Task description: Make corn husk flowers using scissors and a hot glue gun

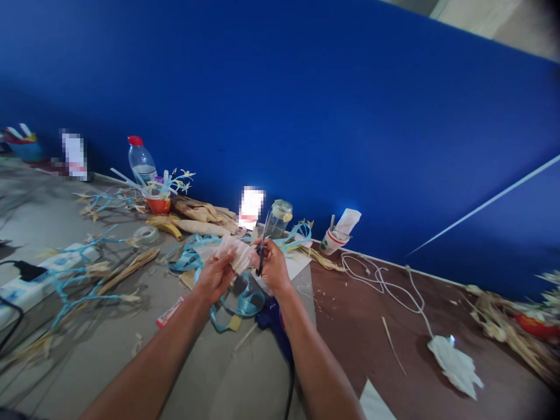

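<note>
From my end, I see the left hand (219, 274) pinched narrow on a pale sheet (240, 254), thumb on top. The right hand (274, 267) is curled round black-handled scissors (261, 255), their blades pointing up and away from it. The sheet sits between the two hands, running from the left hand's fingertips to the right hand's thumb; I cannot tell whether that thumb presses on it.

I can read no brand: a red-and-white packet (170, 311) to the lower left of the left hand carries marks too blurred for me.

The sheet looks thin, soft and finely creased. Glossy light-blue ribbon (252, 304) curls in flat loops beneath and around the left hand. Beyond it lie dry, fibrous husks (205, 211). Past the right hand stands a clear rounded jar (277, 221); farther right, a white cup (332, 242) with a red band and green mark holds white paper (349, 221). A smooth dark-blue tool (273, 328) lies below the right hand on the grey worktop (236, 379).
</note>
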Tool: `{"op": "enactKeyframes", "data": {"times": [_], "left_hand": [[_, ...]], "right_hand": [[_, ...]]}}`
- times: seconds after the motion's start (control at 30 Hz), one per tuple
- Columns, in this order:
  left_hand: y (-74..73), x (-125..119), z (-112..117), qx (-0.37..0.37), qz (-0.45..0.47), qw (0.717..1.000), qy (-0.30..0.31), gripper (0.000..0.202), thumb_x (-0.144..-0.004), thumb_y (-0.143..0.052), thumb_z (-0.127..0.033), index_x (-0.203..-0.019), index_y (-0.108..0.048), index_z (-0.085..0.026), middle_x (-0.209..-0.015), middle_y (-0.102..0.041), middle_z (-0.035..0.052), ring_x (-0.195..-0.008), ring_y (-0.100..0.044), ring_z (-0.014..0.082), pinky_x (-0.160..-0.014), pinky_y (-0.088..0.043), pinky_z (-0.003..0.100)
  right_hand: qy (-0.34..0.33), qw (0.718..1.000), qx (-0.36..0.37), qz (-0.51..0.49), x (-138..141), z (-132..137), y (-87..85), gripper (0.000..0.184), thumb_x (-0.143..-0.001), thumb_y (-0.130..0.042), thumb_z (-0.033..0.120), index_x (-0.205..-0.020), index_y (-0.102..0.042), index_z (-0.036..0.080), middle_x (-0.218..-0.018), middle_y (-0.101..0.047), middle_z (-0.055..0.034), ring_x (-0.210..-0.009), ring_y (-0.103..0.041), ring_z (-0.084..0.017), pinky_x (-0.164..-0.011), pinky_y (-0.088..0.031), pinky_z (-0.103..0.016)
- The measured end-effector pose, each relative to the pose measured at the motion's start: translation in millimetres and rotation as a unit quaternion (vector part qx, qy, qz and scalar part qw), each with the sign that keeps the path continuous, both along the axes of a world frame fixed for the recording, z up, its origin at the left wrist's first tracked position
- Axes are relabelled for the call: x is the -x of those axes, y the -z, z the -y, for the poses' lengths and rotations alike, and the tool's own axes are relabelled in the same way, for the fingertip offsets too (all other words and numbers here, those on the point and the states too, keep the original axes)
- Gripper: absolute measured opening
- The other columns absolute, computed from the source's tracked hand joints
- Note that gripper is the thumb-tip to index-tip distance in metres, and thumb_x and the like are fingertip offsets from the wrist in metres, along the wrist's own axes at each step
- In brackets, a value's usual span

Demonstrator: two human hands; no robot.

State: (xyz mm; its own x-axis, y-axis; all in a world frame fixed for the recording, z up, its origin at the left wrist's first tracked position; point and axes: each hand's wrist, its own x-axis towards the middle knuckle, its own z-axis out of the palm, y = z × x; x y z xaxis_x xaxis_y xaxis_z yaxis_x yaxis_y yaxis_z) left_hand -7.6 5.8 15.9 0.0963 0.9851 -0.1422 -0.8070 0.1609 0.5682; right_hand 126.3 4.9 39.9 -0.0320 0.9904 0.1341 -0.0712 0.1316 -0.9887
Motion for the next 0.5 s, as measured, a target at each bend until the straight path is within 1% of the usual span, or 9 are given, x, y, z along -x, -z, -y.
{"op": "enactKeyframes", "data": {"times": [0.07,0.17,0.3,0.4,0.5], "left_hand": [[0.0,1,1,-0.006,-0.018,1.000,0.017,0.020,-0.068,-0.074,-0.008,-0.086,-0.067,-0.013,-0.081,-0.073,0.0054,-0.070,-0.069,0.0158,-0.069,-0.057,0.026],[1.0,4,1,-0.006,-0.043,0.999,0.026,0.022,-0.064,-0.075,-0.007,-0.085,-0.067,-0.013,-0.079,-0.073,0.0048,-0.068,-0.068,0.0157,-0.064,-0.056,0.025],[1.6,6,2,-0.026,-0.062,0.996,0.063,0.028,-0.061,-0.077,-0.009,-0.087,-0.069,-0.014,-0.078,-0.072,0.0039,-0.069,-0.068,0.0149,-0.066,-0.055,0.024],[1.3,8,4,-0.056,-0.056,0.991,0.106,0.035,-0.059,-0.082,-0.017,-0.091,-0.070,-0.014,-0.083,-0.073,0.0056,-0.072,-0.068,0.0165,-0.067,-0.055,0.026],[0.7,11,6,-0.068,-0.051,0.985,0.149,0.041,-0.055,-0.086,-0.031,-0.089,-0.070,-0.014,-0.084,-0.073,0.0078,-0.072,-0.068,0.0191,-0.067,-0.056,0.030]], "right_hand": [[0.003,1.000,-0.001,-0.007,-4,0,-3.5,0.037,-0.063,-0.070,0.030,-0.094,-0.052,0.021,-0.069,-0.052,0.0036,-0.061,-0.049,-0.011,-0.058,-0.041,-0.024],[0.010,1.000,-0.007,-0.011,-11,0,-9.5,0.038,-0.062,-0.071,0.030,-0.094,-0.053,0.020,-0.069,-0.053,0.0041,-0.062,-0.049,-0.011,-0.059,-0.041,-0.023],[0.024,1.000,-0.011,-0.016,-17,-1,-14.9,0.039,-0.061,-0.073,0.030,-0.093,-0.053,0.021,-0.071,-0.053,0.0036,-0.064,-0.050,-0.011,-0.061,-0.042,-0.024],[0.009,1.000,-0.008,-0.016,-21,-1,-15.6,0.040,-0.061,-0.073,0.029,-0.094,-0.053,0.021,-0.071,-0.054,0.0037,-0.064,-0.051,-0.011,-0.061,-0.042,-0.024],[-0.018,1.000,-0.008,0.007,-23,0,-16.6,0.039,-0.060,-0.073,0.028,-0.093,-0.054,0.020,-0.070,-0.054,0.0036,-0.064,-0.051,-0.011,-0.061,-0.043,-0.024]]}}
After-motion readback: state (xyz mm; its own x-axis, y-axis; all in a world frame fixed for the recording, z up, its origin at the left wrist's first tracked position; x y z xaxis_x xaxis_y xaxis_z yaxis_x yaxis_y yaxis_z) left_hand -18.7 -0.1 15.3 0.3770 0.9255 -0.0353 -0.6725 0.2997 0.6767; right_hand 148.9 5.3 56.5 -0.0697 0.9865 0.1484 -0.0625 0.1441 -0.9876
